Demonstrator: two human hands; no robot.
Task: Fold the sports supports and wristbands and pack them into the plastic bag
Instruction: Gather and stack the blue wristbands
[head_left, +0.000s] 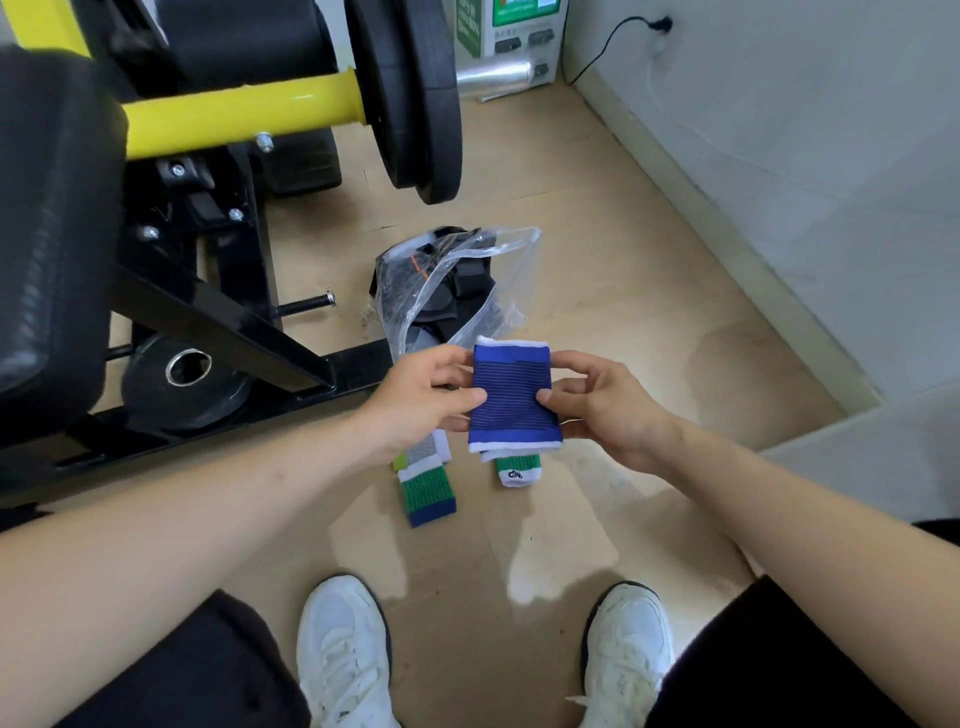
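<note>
Left hand is pinched on the left edge of the blue support, thumb on top, fingers underneath. Right hand does the same on the right edge, so the piece hangs stretched between them above the floor, roughly dead centre of the view.

My read on handling: it's ribbed elastic knit, so light, soft and floppy, no weight to fight. It looks already doubled over, with white hems at 12 and 6 o'clock. It'll probably spring open if you let go, so I'd keep pinching the side edges, or clamp across the fold with 1 hand to free the other.

2 green wristbands lie on the floor just under the hands, towards 6 o'clock.

The bag sits at 12 o'clock from the hands, mouth open, dark gear already inside. Thin slippery film, so it likely needs holding open.
</note>
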